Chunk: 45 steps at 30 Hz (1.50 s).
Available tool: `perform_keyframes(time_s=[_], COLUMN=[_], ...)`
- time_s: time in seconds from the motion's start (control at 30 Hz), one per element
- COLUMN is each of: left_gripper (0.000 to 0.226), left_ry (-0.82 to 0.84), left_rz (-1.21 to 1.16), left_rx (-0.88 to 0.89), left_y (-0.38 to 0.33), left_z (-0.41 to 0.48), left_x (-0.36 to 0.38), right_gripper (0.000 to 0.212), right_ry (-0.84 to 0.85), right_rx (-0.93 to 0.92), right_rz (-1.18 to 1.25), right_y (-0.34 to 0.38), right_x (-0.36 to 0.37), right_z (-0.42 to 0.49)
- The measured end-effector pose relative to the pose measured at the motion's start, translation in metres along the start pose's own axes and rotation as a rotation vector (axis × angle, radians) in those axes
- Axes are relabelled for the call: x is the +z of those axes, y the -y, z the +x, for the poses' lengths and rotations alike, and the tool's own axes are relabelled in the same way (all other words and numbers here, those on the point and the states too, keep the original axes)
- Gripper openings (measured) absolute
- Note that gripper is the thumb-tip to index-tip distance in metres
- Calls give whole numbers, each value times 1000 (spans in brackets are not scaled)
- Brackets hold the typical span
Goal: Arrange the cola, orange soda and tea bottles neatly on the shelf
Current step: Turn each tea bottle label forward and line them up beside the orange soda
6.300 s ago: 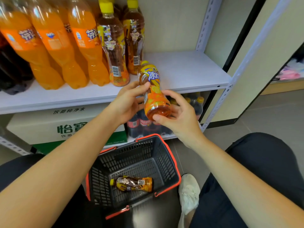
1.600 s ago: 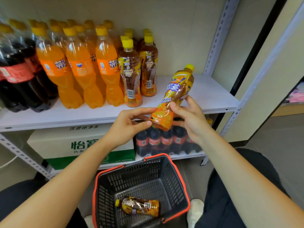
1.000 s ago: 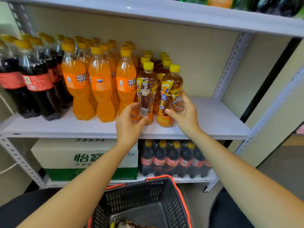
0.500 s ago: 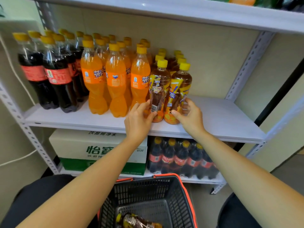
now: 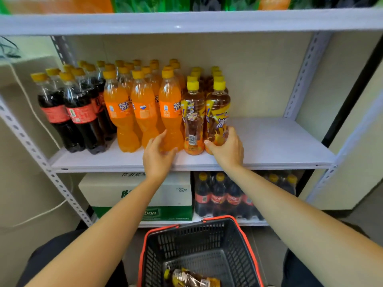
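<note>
Placing step: the right hand (image 5: 226,149) grips the front tea bottle (image 5: 217,112), upright on the shelf (image 5: 269,146) — the left hand (image 5: 158,155) rests open against an orange soda bottle (image 5: 171,112). Next, probably: let go and fetch the last tea bottle (image 5: 190,278) from the basket (image 5: 196,237).

Bare left hand (image 5: 157,156) and right hand (image 5: 227,151), dark trousers (image 5: 47,259).

The shelf board (image 5: 269,141) in front of you has a smooth, matt white face. The perforated uprights (image 5: 301,79) are grey painted metal. The cola bottles (image 5: 80,121), orange soda bottles (image 5: 143,121) and tea bottles (image 5: 193,112) are clear, glossy plastic. The tea bottle (image 5: 217,108) in your right hand (image 5: 228,150) wears a shiny printed film sleeve. The basket (image 5: 196,239) is matt dark plastic lattice with a red rim. The carton (image 5: 176,193) is matt cardboard.
</note>
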State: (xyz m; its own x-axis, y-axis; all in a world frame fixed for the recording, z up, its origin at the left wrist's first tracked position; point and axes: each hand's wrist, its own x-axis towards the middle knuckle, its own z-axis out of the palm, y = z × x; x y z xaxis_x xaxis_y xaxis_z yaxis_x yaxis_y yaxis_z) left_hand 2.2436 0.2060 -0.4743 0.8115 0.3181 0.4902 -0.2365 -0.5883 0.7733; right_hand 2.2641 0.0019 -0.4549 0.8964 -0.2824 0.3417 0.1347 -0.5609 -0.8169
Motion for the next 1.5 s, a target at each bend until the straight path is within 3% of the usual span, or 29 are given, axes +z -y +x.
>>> perform_keyframes(time_s=[0.07, 0.13, 0.3, 0.47, 0.57, 0.67, 0.77, 0.9, 1.03, 1.17, 1.3, 1.4, 1.5], left_gripper=[58, 52, 51, 44, 47, 50, 40, 19, 18, 35, 36, 35, 37], left_ry=[-5, -51, -103, -17, 74, 80, 139, 293, 328, 289, 141, 6, -31], left_rz=[78, 157, 293, 498, 663, 749, 679, 527, 503, 508, 533, 639, 685], left_rx=[-6, 45, 380, 656, 650, 629, 614, 640, 613, 638, 646, 664, 597], left_y=[-3, -12, -54, -116, -143, -158, -160, -148, -144, -143, -128, -107, -92], left_z=[6, 11, 37, 88, 110, 121, 132, 140, 142, 134, 135, 139, 144], left_x=[-5, -13, -36, -44, -40, -31, -26, -34, -38, -46, -75, -105, -125], right_gripper=[96, 109, 84, 45, 30, 22, 28, 44, 35, 40, 50, 45, 37], right_ry=[4, -7, -22, 134, 242, 220, 198, 365, 174, 162, 169, 129, 251], right_rx=[-45, -169, -427, -397, -434, -443, -450, -468, -404, -376, -405, -561, -724], right_rz=[36, 82, 132, 90, -64, -140, -190, -179, -232, -220, -291, -314, -300], right_y=[3, 11, 49, 85, 92, 99, 103, 107, 106, 108, 114, 125, 150], right_x=[-4, -11, -42, -71, -81, -87, -91, -97, -96, -93, -95, -89, -70], right_z=[-2, 3, 46, 95, 110, 112, 108, 103, 102, 97, 89, 77, 67])
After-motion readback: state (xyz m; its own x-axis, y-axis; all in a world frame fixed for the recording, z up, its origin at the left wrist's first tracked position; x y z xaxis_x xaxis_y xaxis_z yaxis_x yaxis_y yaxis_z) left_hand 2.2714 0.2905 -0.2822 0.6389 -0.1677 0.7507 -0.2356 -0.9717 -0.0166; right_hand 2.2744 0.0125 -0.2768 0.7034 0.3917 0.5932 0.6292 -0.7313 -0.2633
